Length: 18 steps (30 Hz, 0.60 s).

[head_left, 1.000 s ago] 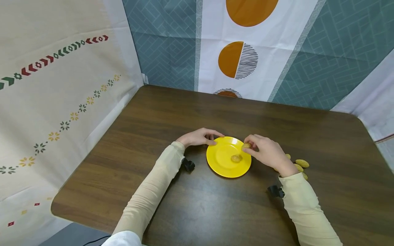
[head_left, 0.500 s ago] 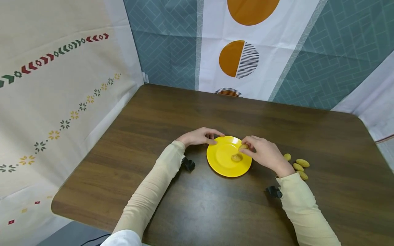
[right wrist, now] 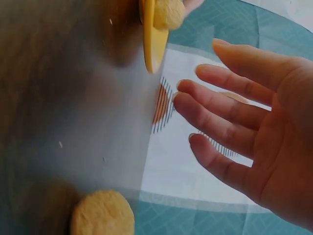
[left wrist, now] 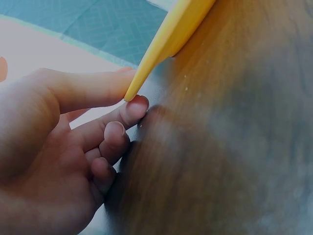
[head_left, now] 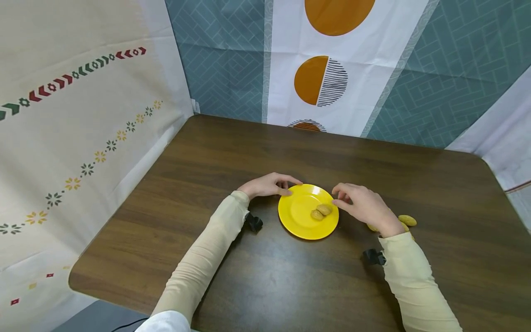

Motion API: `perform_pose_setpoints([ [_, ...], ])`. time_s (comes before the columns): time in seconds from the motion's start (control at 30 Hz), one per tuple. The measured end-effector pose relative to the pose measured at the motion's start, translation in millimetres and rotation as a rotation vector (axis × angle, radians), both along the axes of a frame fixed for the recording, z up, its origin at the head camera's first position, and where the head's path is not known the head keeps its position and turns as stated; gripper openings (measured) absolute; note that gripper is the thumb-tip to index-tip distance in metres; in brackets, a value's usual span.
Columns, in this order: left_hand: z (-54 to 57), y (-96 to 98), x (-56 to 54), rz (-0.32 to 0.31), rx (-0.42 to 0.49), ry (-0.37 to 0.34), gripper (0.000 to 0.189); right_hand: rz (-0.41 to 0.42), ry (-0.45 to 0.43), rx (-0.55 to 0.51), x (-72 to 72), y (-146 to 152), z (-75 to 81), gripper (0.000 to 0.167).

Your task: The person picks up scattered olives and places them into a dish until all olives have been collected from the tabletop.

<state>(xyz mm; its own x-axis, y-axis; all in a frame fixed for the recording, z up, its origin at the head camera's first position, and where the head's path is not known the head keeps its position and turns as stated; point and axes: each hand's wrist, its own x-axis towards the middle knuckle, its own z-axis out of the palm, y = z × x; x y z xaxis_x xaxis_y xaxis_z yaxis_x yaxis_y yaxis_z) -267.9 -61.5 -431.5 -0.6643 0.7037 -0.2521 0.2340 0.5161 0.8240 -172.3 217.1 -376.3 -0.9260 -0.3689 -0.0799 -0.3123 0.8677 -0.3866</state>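
A round yellow plate lies on the table. Two small yellow-brown oval lumps with rough skin, the nearer lump and the farther lump, lie side by side on its right half. My left hand pinches the rim at the back left; in the left wrist view the plate edge sits between thumb and index fingertip. Just off the right rim, my right hand holds nothing. Its fingers are spread and slightly bent in the right wrist view, apart from the plate.
More of the same oval lumps lie on the brown wooden table to the right, partly hidden behind my right wrist. One lump shows low in the right wrist view. Patterned cloths hang behind the table and at its sides.
My right hand has let go of a second oval lump on the plate, beside the first, and has drawn back to the right. My left hand stays at the rim.
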Motion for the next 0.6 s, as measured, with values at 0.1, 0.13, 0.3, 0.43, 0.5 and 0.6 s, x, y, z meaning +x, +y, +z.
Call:
perform_pose_setpoints([
  [0.1,0.6,0.3,0.1,0.001,0.002,0.0,0.042,-0.003,-0.01,0.016,-0.5,9,2.7,0.029],
  [0.13,0.7,0.4,0.0,0.002,0.002,0.002,0.042,-0.004,-0.009,0.024,-0.9,12,3.5,0.029],
  [0.3,0.9,0.7,-0.2,0.002,0.0,0.012,0.042,-0.028,-0.021,0.065,-3.7,31,4.9,0.032],
  [0.43,0.3,0.3,-0.1,0.007,-0.004,0.004,0.041,-0.036,-0.043,0.098,-6.1,46,3.1,0.035],
  [0.5,-0.2,0.3,-0.2,0.01,-0.003,0.001,0.041,-0.037,-0.063,0.104,-7.1,53,1.9,0.038],
  [0.6,-0.4,0.4,0.1,0.01,-0.003,0.002,0.041,-0.039,-0.104,0.114,-8.7,63,0.0,0.044],
])
